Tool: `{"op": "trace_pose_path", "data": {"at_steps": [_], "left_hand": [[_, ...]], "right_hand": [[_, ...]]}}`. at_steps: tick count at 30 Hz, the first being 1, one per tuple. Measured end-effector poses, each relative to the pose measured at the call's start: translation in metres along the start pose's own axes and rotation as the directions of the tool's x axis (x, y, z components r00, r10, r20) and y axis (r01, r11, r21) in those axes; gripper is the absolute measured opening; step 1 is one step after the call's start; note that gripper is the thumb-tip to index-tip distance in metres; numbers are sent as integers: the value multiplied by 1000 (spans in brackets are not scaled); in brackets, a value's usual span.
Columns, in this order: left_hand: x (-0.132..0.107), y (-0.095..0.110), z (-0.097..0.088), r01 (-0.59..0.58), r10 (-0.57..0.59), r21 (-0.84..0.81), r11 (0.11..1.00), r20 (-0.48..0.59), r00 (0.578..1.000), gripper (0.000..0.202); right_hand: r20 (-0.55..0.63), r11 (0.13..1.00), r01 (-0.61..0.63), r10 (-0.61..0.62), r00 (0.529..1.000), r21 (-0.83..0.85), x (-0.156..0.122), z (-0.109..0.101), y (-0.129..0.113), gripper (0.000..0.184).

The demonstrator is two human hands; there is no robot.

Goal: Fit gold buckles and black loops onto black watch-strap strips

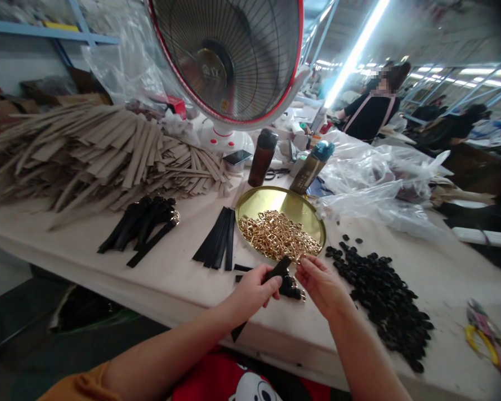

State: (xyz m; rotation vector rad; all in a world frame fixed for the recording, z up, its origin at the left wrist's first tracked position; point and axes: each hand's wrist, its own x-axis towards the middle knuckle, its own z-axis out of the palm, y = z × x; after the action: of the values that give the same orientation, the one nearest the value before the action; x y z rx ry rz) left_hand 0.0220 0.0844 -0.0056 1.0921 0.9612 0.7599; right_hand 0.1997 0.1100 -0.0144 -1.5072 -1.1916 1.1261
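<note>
1. Flat black strap (280, 268), clamped in left hand (255, 287), above off-white table's (171, 284) near edge.
2. Right hand (322, 281), apart from left, beside strap's upper end; grip too small to tell.
3. Round gold-coloured metal tray (271, 199) with heaped small gold-coloured metal buckles (275, 233), back from near edge.
4. Small rounded black pieces (386, 298), piled right of tray, toward near edge.

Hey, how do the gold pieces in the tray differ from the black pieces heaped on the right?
The gold pieces are shiny, while the black pieces are dark. The gold pieces lie in a round tray; the black pieces lie directly on the table. Both are loose heaps of many small parts.
</note>
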Motion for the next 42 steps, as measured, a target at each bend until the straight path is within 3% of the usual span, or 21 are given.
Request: {"op": "trace_pose_path", "data": {"at_steps": [1,3,5,7,10,14,18,20,22,25,29,32,37,42], "left_hand": [[4,0,1,-7,7,-6,1000,-8,1000,30],[9,-2,3,7,-7,-8,1000,-26,1000,31],[10,-4,5,45,-44,21,999,-43,998,30],[10,-5,7,86,-82,80,993,-44,996,28],[10,-2,10,113,-109,170,979,-29,994,27],[16,1,14,94,-108,269,959,37,993,24],[21,-5,16,43,-82,311,949,114,990,27],[18,-9,16,-6,-37,342,940,121,992,30],[12,-11,15,-57,8,398,915,123,992,30],[1,-7,13,-109,36,498,860,154,987,28],[-10,3,10,-213,83,629,748,230,970,25],[-14,4,10,-258,104,656,709,264,959,24],[-20,-5,21,-79,12,444,893,151,988,15],[-25,-11,26,66,-95,215,974,128,987,14]], "right_hand": [[39,974,-86,80,996,209,-11,10,0,26],[125,829,-227,189,974,512,-31,26,2,24],[130,722,-264,237,963,639,-44,35,4,24],[69,729,-233,248,966,643,-50,36,7,28],[2,820,-170,202,979,547,-55,29,10,33],[-28,920,-73,91,995,386,-59,20,14,32],[-79,937,-48,80,994,347,-61,13,20,28],[-132,897,-72,143,981,435,-61,9,20,25],[-132,797,-119,241,961,592,-61,5,18,26],[-4,602,-222,350,937,767,-63,4,13,31],[122,525,-339,404,907,781,-73,11,11,32],[121,583,-351,396,910,733,-83,20,13,31],[-66,849,-160,222,973,504,-96,35,15,27],[-106,907,-108,164,981,407,-105,39,17,21]]}}
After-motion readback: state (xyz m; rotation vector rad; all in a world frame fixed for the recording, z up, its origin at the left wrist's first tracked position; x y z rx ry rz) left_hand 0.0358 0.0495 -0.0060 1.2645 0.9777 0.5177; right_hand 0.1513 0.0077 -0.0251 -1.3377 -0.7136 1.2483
